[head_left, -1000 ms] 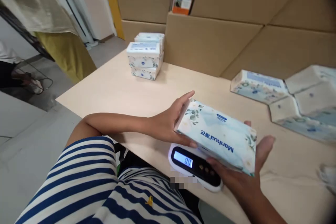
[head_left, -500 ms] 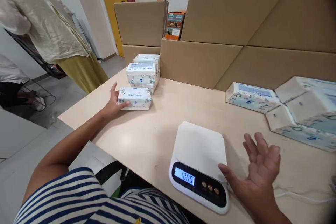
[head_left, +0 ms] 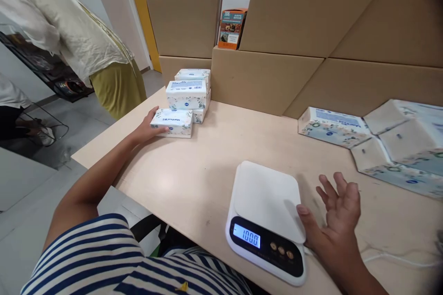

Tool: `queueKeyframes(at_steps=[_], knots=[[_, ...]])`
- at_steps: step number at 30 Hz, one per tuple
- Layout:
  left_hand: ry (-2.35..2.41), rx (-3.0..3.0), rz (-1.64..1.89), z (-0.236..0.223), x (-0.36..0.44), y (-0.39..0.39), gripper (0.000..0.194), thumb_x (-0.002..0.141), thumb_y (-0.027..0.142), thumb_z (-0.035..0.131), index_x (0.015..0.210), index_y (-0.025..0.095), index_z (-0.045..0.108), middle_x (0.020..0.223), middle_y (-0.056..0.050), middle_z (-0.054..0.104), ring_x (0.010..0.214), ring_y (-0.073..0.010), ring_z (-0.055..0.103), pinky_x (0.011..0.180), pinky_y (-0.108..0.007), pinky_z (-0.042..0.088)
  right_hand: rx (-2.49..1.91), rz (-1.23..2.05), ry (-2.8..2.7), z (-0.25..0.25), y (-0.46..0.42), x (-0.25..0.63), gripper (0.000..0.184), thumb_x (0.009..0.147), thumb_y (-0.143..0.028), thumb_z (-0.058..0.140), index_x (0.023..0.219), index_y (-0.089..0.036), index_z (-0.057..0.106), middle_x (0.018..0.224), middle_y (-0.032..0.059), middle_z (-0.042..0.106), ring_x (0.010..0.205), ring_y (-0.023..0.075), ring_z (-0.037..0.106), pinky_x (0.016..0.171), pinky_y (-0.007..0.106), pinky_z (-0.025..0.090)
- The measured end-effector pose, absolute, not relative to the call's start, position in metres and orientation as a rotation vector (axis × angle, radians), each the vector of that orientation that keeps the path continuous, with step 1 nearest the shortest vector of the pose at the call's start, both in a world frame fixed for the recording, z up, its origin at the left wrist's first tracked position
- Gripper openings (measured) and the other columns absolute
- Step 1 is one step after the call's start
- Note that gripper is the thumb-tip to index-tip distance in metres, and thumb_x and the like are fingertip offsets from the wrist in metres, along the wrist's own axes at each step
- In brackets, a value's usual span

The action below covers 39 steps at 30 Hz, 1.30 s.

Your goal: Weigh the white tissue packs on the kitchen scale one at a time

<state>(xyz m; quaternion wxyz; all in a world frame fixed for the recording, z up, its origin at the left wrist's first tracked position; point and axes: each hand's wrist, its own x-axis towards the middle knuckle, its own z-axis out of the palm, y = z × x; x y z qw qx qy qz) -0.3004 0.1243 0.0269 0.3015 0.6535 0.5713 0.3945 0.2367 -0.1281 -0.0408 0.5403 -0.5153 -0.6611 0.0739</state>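
Left hand (head_left: 147,127), at nine o'clock, is clasped round Manhua tissue pack (head_left: 176,123); right hand (head_left: 334,230), at four, is spread; wood-grain table (head_left: 238,136) is backed by cardboard boxes (head_left: 266,83).

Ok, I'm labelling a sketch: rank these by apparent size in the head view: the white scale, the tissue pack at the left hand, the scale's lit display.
1. White scale, clearly largest, also nearer the camera than the pack
2. Tissue pack
3. Lit display
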Motion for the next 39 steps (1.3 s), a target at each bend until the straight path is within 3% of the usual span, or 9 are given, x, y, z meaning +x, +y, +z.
queueKeyframes(at_steps=[7, 10, 13, 15, 19, 25, 30, 35, 39], knots=[[1.443, 1.653, 1.027, 0.030, -0.284, 0.119, 0.143, 0.051, 0.052, 0.109, 0.171, 0.023, 0.037, 0.175, -0.022, 0.042, 0.166, -0.0520, 0.036, 0.141, -0.069, 0.029, -1.272, 0.181, -1.545, -0.041, -0.127, 0.237, 0.116, 0.091, -0.039, 0.084, 0.178, -0.052, 0.008, 0.187, 0.0153, 0.018, 0.164, 0.0483, 0.043, 0.116, 0.093, 0.041], [1.340, 1.522, 1.038, 0.032, -0.279, 0.103, 0.128, 0.051, 0.044, 0.110, 0.162, 0.029, 0.048, 0.167, -0.016, 0.053, 0.158, -0.0478, 0.049, 0.133, -0.064, 0.045, -1.295, 0.182, -1.530, -0.042, -0.127, 0.239, 0.116, 0.091, -0.043, 0.085, 0.178, -0.051, 0.009, 0.187, 0.0158, 0.019, 0.163, 0.0470, 0.044, 0.116, 0.090, 0.044], [1.258, 1.427, 1.000, 0.033, -0.273, 0.085, 0.110, 0.057, 0.048, 0.106, 0.153, 0.033, 0.054, 0.152, -0.012, 0.065, 0.136, -0.0395, 0.068, 0.112, -0.053, 0.064, -1.302, 0.191, -1.509, -0.042, -0.128, 0.241, 0.114, 0.091, -0.045, 0.084, 0.178, -0.051, 0.011, 0.186, 0.0157, 0.020, 0.162, 0.0475, 0.046, 0.114, 0.090, 0.047], [1.216, 1.370, 1.007, 0.033, -0.269, 0.077, 0.109, 0.056, 0.047, 0.105, 0.151, 0.034, 0.054, 0.145, -0.011, 0.068, 0.124, -0.0343, 0.073, 0.098, -0.044, 0.068, -1.305, 0.200, -1.502, -0.042, -0.128, 0.242, 0.113, 0.091, -0.045, 0.085, 0.178, -0.052, 0.012, 0.185, 0.0152, 0.021, 0.161, 0.0480, 0.047, 0.113, 0.090, 0.048], [1.165, 1.285, 1.183, 0.036, -0.263, 0.079, 0.111, 0.048, 0.040, 0.107, 0.145, 0.036, 0.054, 0.143, -0.007, 0.065, 0.124, -0.0302, 0.070, 0.091, -0.033, 0.066, -1.302, 0.212, -1.500, -0.040, -0.130, 0.240, 0.112, 0.091, -0.044, 0.085, 0.177, -0.052, 0.014, 0.185, 0.0148, 0.021, 0.161, 0.0498, 0.047, 0.113, 0.092, 0.045], [1.199, 1.432, 1.294, 0.048, -0.279, 0.109, 0.117, 0.041, 0.044, 0.110, 0.141, 0.033, 0.050, 0.139, -0.006, 0.061, 0.137, -0.0330, 0.061, 0.102, -0.035, 0.061, -1.278, 0.189, -1.483, -0.030, -0.132, 0.236, 0.111, 0.090, -0.042, 0.084, 0.176, -0.056, 0.014, 0.187, 0.0106, 0.019, 0.161, 0.0496, 0.046, 0.115, 0.092, 0.044], [1.223, 1.486, 1.289, 0.058, -0.298, 0.116, 0.116, 0.047, 0.049, 0.111, 0.143, 0.031, 0.048, 0.132, 0.001, 0.061, 0.131, -0.0270, 0.057, 0.107, -0.036, 0.057, -1.284, 0.169, -1.474, -0.026, -0.131, 0.235, 0.110, 0.090, -0.042, 0.083, 0.175, -0.057, 0.016, 0.187, 0.0094, 0.020, 0.160, 0.0496, 0.048, 0.113, 0.089, 0.049], [1.245, 1.460, 1.325, 0.061, -0.308, 0.114, 0.115, 0.044, 0.052, 0.111, 0.140, 0.033, 0.049, 0.129, 0.005, 0.062, 0.129, -0.0249, 0.056, 0.102, -0.032, 0.058, -1.280, 0.153, -1.498, -0.029, -0.131, 0.237, 0.112, 0.089, -0.043, 0.084, 0.176, -0.055, 0.015, 0.187, 0.0102, 0.019, 0.158, 0.0485, 0.051, 0.111, 0.084, 0.055], [1.286, 1.429, 1.335, 0.062, -0.315, 0.117, 0.114, 0.040, 0.045, 0.112, 0.137, 0.031, 0.051, 0.127, 0.001, 0.065, 0.120, -0.0223, 0.061, 0.093, -0.028, 0.060, -1.279, 0.146, -1.513, -0.030, -0.131, 0.237, 0.113, 0.090, -0.041, 0.084, 0.177, -0.052, 0.013, 0.187, 0.0130, 0.018, 0.158, 0.0493, 0.052, 0.109, 0.086, 0.054]])
